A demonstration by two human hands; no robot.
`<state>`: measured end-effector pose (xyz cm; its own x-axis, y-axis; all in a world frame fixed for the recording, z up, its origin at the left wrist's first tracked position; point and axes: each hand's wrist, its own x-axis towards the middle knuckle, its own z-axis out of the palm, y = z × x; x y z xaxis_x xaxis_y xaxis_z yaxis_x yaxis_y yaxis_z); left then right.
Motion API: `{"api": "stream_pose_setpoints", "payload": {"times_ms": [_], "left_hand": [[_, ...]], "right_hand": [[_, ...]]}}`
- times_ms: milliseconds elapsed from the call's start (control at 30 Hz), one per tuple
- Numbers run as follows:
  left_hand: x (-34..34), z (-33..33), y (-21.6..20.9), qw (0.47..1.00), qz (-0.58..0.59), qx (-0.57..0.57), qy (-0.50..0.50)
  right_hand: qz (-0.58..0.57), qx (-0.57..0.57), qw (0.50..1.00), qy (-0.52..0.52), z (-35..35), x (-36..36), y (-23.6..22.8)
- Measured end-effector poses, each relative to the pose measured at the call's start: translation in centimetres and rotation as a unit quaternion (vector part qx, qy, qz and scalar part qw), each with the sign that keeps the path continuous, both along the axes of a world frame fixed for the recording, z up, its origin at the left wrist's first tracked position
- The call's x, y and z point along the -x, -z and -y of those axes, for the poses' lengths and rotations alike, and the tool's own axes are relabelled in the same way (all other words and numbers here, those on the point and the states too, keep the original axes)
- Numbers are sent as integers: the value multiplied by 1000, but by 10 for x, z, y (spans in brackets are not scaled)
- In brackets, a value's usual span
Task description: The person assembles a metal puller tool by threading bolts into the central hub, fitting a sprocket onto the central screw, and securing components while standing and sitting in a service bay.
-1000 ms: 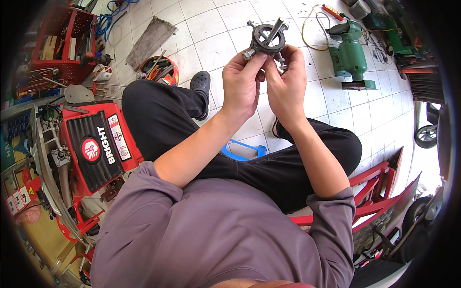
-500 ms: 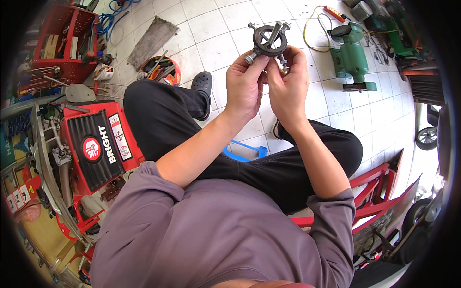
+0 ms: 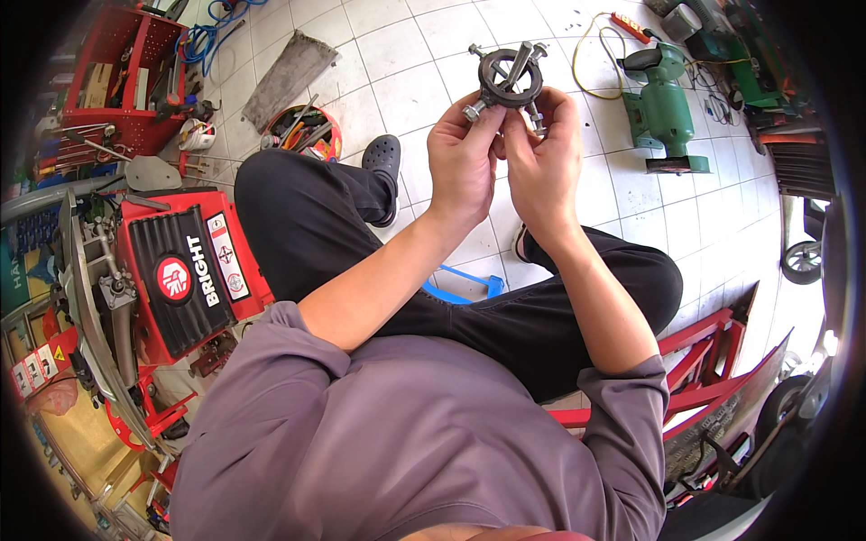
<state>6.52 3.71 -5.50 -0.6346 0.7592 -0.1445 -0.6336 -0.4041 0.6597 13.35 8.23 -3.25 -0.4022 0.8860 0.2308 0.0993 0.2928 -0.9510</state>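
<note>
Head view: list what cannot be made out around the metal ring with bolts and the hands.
- Metal ring with bolts: lower edge hidden by fingertips; threads too small.
- Left hand, right hand: palms face away; contact with the ring unseen.
- Blue stool: mostly covered by legs.

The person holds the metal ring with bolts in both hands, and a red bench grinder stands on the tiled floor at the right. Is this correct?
Not quite: the bench grinder is green, not red, as the head view shows. The rest holds: the left hand and right hand both hold the ring with bolts, and the grinder stands on the tiled floor at the right.
</note>
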Motion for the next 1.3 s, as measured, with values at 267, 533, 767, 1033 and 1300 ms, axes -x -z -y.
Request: {"api": "stream_pose_setpoints", "payload": {"times_ms": [267,533,767,1033,1300], "left_hand": [[64,64,10,977,-183,98,-49],[110,76,-108,677,-724,89,101],[95,81,-140,594,-801,6,77],[92,70,-118,491,-866,47,86],[95,73,-93,439,-889,52,115]], "right_hand": [[24,-31,998,-59,-17,-11,-5],[83,5,977,-194,2,-19,-15],[117,-64,959,-252,20,-16,-18],[151,-122,957,-214,25,-14,-21],[143,-126,956,-222,35,-17,-19]]}}
